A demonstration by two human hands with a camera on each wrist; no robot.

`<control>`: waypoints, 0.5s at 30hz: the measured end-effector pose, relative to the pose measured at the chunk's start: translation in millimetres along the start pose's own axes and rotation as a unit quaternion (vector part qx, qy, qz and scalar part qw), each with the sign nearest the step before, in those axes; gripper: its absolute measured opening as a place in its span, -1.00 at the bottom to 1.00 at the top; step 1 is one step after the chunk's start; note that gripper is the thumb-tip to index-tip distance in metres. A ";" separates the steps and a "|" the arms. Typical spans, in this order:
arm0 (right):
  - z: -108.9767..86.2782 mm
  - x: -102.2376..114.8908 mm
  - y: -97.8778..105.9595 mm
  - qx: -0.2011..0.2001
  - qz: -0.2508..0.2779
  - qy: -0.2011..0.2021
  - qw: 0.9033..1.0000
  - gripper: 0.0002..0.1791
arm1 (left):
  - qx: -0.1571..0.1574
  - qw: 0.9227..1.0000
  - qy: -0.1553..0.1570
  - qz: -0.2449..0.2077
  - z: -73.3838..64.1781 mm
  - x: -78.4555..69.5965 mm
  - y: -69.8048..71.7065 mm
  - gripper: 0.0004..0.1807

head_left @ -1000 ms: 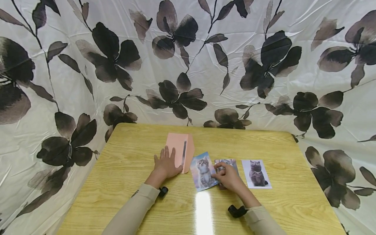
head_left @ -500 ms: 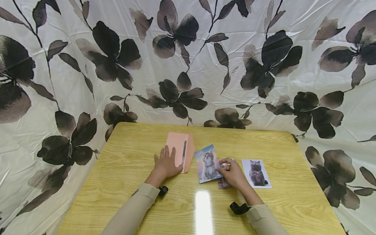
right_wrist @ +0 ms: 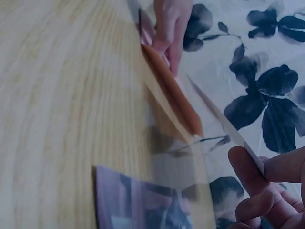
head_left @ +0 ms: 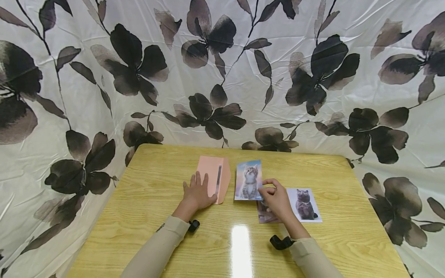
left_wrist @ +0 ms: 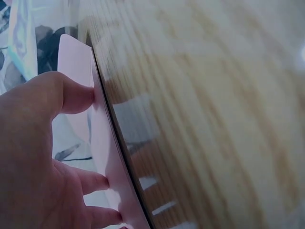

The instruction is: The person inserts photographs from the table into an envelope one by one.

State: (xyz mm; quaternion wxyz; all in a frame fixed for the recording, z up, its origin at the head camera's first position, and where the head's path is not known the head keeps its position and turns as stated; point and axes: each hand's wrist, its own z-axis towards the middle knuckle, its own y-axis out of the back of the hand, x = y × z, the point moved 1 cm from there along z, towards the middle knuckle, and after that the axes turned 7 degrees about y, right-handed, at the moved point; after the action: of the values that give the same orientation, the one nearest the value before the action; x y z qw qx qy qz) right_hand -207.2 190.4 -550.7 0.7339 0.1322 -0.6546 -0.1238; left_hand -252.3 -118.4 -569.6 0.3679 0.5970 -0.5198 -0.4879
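My left hand [head_left: 197, 194] rests with spread, straight fingers on a pink envelope [head_left: 207, 165], whose flap [head_left: 225, 181] stands open on the right side. In the left wrist view the thumb and fingertips touch the envelope [left_wrist: 102, 129]. Between thumb and finger my right hand [head_left: 277, 200] pinches the right edge of a kitten picture card [head_left: 248, 179]. That card is raised off the table, seen nearly edge-on in the right wrist view. Partly hidden under the right hand lies a second picture card [head_left: 265, 216]. Just right of it is a grey cat card [head_left: 304, 205].
The yellow wood-grain table [head_left: 156, 170] carries everything, with a bright light reflection near its front middle. A white curtain [head_left: 264, 85] with dark flowers hangs behind and at both sides. Each wrist wears a black camera [head_left: 281, 242].
My right hand has lifted the kitten card away from the front and turned it from tilted to nearly straight. More of the card below shows at its front. The left hand stays put.
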 end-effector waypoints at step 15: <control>15.3 9.3 -20.0 -0.007 0.033 0.019 0.999 -0.72 | -0.007 1.000 -0.004 0.006 -3.0 0.2 2.0 0.06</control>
State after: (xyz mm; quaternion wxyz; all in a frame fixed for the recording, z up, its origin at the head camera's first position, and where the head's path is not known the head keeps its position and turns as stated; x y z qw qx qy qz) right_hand -221.5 167.9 -547.5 0.7507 0.1079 -0.6439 -0.1014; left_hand -249.9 -119.2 -567.0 0.3730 0.5895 -0.5210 -0.4919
